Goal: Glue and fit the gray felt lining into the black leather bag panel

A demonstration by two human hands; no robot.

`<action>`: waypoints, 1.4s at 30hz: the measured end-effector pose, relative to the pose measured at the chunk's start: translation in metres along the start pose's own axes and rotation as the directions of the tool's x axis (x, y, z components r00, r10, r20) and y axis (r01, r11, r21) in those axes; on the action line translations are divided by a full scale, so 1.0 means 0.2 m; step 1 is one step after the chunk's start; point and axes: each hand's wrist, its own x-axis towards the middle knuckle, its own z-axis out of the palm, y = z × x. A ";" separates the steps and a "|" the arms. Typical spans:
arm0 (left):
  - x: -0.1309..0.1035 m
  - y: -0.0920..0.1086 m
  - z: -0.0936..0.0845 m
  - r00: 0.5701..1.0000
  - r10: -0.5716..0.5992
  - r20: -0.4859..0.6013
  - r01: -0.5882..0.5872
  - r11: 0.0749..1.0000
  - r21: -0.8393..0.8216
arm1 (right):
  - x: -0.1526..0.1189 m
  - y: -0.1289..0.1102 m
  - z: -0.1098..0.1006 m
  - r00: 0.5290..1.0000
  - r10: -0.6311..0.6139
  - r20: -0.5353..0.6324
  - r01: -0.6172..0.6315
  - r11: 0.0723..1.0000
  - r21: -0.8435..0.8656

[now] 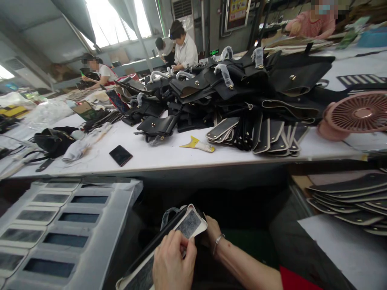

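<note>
A black bag [165, 231] with a clear-wrapped handle [169, 213] is tilted low in front of me. Along it lies a long white-edged panel [190, 225] with a dark grey middle. My left hand [173, 257] is closed on the panel's edge, thumb and forefinger pinched together near its upper end. Around the bag's far right end reaches my right hand [213, 230], holding it from behind; most of its fingers are hidden by the bag. A metal bracelet [218, 243] circles the right wrist.
White-edged panels [42, 213] lie in rows on a pale sheet [116, 217] at left. Dark flaps [350, 197] are stacked at right. On the white table [151, 155] are a phone [121, 155], a yellow-ended tool [198, 144], heaped black bags [211, 86] and a pink fan [356, 112]. Several people work beyond.
</note>
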 end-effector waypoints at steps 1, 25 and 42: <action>0.00 0.00 0.00 1.000 -0.001 -0.010 0.001 1.000 0.006 | -0.03 -0.04 -0.06 0.999 -0.050 -0.014 0.049 0.997 -0.057; -0.23 -0.11 -0.03 0.971 0.075 -0.229 -0.073 0.997 0.015 | -0.55 -0.26 -0.12 0.220 -0.640 0.736 0.736 -0.386 -0.556; -0.37 -0.26 -0.14 0.935 -0.012 -0.353 0.057 0.991 0.117 | -0.67 -0.15 0.12 0.091 -0.654 0.751 0.825 -0.372 -0.425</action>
